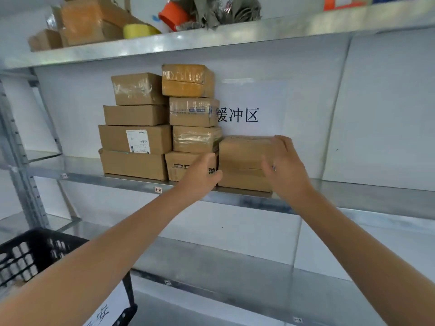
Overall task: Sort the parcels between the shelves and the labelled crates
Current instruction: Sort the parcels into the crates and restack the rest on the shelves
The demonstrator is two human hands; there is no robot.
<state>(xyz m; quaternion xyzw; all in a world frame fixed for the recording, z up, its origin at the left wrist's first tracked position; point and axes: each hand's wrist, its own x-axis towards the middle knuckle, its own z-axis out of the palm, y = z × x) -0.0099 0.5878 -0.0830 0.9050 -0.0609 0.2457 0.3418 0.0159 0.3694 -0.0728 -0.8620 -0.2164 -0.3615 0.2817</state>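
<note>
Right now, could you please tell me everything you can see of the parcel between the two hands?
A plain brown cardboard parcel, taped across its front, lies flat on the metal shelf beside the four-box stack. The right hand covers its right end, reaching its top edge; the left hand is at its lower left corner.

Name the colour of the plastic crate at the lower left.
The crate is black, with lattice walls; the head view, the only one, shows it.

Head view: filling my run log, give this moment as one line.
parcel: on shelf | left hand: open, at its left edge | right hand: open, on its right edge
</note>
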